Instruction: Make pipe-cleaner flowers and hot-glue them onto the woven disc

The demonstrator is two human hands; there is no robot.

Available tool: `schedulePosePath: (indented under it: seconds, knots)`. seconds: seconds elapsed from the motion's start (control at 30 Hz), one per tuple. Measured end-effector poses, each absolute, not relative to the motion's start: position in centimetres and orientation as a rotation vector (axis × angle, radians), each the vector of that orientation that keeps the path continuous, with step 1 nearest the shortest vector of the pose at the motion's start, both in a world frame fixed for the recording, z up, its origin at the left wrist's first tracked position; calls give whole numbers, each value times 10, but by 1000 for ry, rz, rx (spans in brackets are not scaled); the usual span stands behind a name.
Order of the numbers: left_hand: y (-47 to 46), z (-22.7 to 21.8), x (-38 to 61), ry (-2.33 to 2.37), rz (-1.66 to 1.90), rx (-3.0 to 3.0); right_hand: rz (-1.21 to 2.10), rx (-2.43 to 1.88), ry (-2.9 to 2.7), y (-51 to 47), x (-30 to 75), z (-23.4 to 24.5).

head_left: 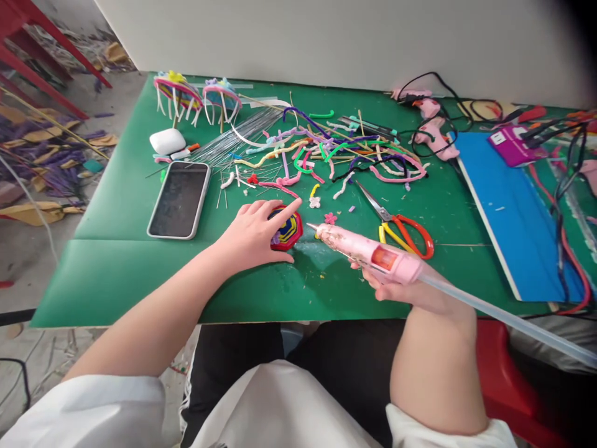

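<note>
Green tabletop [140,280] is stretching out under both hands. Pink glue gun [354,244] is pointing its nozzle toward the left fingers, and the right hand [400,294] is clamping it with fingers curled underneath. Scissors [384,214] are lying just beyond those right fingers. Striped octagonal disc [289,233] is sitting between the left hand's [249,233] thumb and index, which are spreading apart; can't tell if they're pinching it tbh. Tiny white flower [314,202] is lying just off the left index fingertip.
</note>
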State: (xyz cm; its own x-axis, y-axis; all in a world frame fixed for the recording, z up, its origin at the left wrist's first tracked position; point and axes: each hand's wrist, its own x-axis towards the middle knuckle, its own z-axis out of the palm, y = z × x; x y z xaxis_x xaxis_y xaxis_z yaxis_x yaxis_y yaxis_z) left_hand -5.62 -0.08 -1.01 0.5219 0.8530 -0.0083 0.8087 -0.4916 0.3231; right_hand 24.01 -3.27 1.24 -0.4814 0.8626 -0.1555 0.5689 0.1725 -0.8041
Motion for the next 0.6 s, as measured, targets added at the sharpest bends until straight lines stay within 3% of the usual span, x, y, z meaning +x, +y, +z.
schedulePosePath:
  seconds: [0.1, 0.4, 0.6]
  knots:
    - [-1, -10, -54, 1438, 194, 2487, 1310, -1344, -2106, -30, 227, 17]
    - [8, -3, -75, 1119, 181, 2305, 1071, -1312, -2300, -32, 204, 17]
    - [14, 1, -78, 1283, 692, 2056, 1020, -1322, -2425, -32, 205, 4]
